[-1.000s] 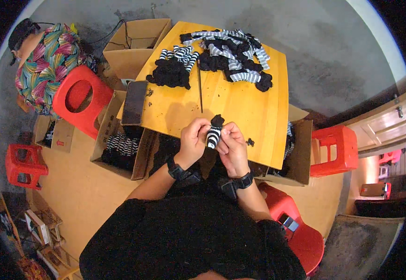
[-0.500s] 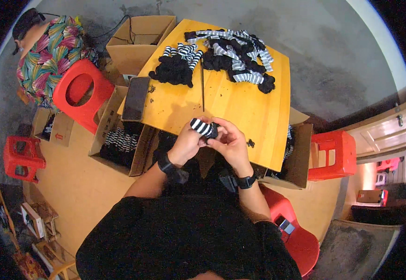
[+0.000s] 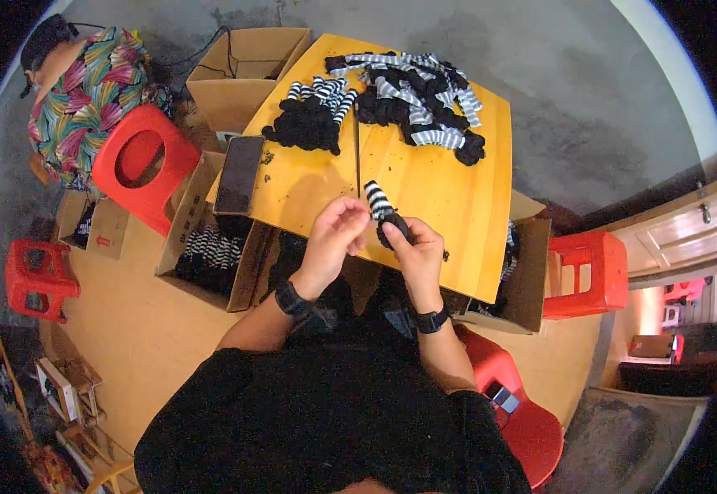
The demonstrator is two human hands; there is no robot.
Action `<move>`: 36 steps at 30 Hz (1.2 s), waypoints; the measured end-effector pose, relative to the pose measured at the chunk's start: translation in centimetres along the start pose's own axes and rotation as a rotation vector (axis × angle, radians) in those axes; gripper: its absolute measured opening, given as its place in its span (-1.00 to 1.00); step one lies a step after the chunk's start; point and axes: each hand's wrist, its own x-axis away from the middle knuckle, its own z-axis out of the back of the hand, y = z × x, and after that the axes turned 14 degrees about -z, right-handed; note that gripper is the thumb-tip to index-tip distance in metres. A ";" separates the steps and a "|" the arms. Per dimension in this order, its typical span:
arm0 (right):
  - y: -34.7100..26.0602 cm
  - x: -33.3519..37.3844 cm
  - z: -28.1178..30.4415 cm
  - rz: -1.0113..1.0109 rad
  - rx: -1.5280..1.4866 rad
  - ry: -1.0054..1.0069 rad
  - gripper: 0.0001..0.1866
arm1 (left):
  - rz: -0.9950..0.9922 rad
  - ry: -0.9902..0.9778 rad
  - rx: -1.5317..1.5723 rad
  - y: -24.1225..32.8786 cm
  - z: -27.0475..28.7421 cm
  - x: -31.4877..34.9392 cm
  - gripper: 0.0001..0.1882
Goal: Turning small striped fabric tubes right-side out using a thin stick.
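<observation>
My right hand (image 3: 418, 249) grips a knit piece (image 3: 379, 200) with a black-and-white striped end pointing up and away and a black part under my thumb. Whether it is a sock or a glove I cannot make out. Just left of it, my left hand (image 3: 338, 234) is loosely curled with fingers apart, and nothing shows in it. Both hands are above the near edge of the yellow table (image 3: 432, 202). Beyond them, a thin dark rod (image 3: 357, 156) runs away from me. Neatly gathered striped knit pieces (image 3: 309, 123) lie left of it; a looser grey-striped heap (image 3: 424, 99) lies right.
A dark phone (image 3: 240, 175) rests at the table's left corner. Cardboard boxes with knit pieces stand left (image 3: 247, 263) and right (image 3: 531, 272) of the table. Red stools (image 3: 173, 165) are around, and a person in a patterned top (image 3: 95, 99) is at the far left.
My left hand has come off the knit piece and moved slightly left. The piece, now in my right hand alone, has its striped end turned upward and further away.
</observation>
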 end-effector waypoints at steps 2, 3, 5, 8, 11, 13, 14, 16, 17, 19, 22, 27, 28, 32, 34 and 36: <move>-0.2 0.0 0.0 -0.086 0.039 0.004 -0.83 | -0.414 -0.111 -0.553 -0.2 -0.5 0.4 -0.79; -0.5 0.3 -0.3 -0.071 -0.004 -0.011 -0.83 | -0.459 -0.099 -0.680 0.2 -0.9 0.6 -0.76; -0.6 0.7 -0.7 -0.056 -0.045 -0.026 -0.83 | -0.516 -0.080 -0.708 0.1 -0.9 0.2 -0.79; -0.4 1.2 -0.7 0.130 0.045 -0.061 -0.83 | -0.570 -0.074 -0.732 0.5 -0.6 -0.5 -0.87; -0.5 1.3 -0.3 0.315 0.219 -0.091 -0.80 | -0.540 -0.103 -0.736 0.7 -0.5 -0.5 -0.89; -0.7 1.6 -0.1 0.118 0.015 -0.036 -0.81 | -0.688 -0.167 -0.950 1.3 -1.0 -0.2 -0.89; -0.8 1.7 0.1 0.118 0.017 -0.034 -0.81 | -0.687 -0.167 -0.947 1.2 -1.0 0.0 -0.89; -1.1 1.7 0.6 -0.032 -0.153 -0.068 -0.84 | -0.683 -0.291 -1.019 1.1 -1.0 0.1 -0.88; -0.7 1.6 0.6 -0.038 -0.215 -0.087 -0.82 | -0.717 -0.342 -1.012 0.8 -0.9 0.1 -0.87; -0.5 1.1 0.6 0.159 -0.149 -0.066 -0.82 | -0.646 -0.346 -0.929 0.8 -0.9 0.4 -0.87; -1.5 1.4 0.9 0.233 -0.216 -0.179 -0.79 | -0.518 -0.356 -0.785 1.3 -1.0 0.6 -0.85; -1.8 1.5 0.9 0.117 -0.362 -0.290 -0.78 | -0.468 -0.454 -0.717 1.0 -0.9 0.8 -0.85; -1.8 1.5 0.8 0.100 -0.372 -0.264 -0.76 | -0.469 -0.454 -0.715 0.9 -0.9 0.8 -0.85; -1.7 1.7 0.8 0.092 -0.405 -0.245 -0.72 | -0.555 -0.503 -0.843 1.6 -1.5 1.0 -0.87; -2.1 1.9 0.5 0.103 -0.328 -0.198 -0.70 | -0.627 -0.551 -0.954 2.4 -2.0 1.0 -0.88; -1.8 1.9 0.3 0.115 -0.249 -0.152 -0.69 | -0.610 -0.579 -0.972 2.8 -2.2 1.0 -0.88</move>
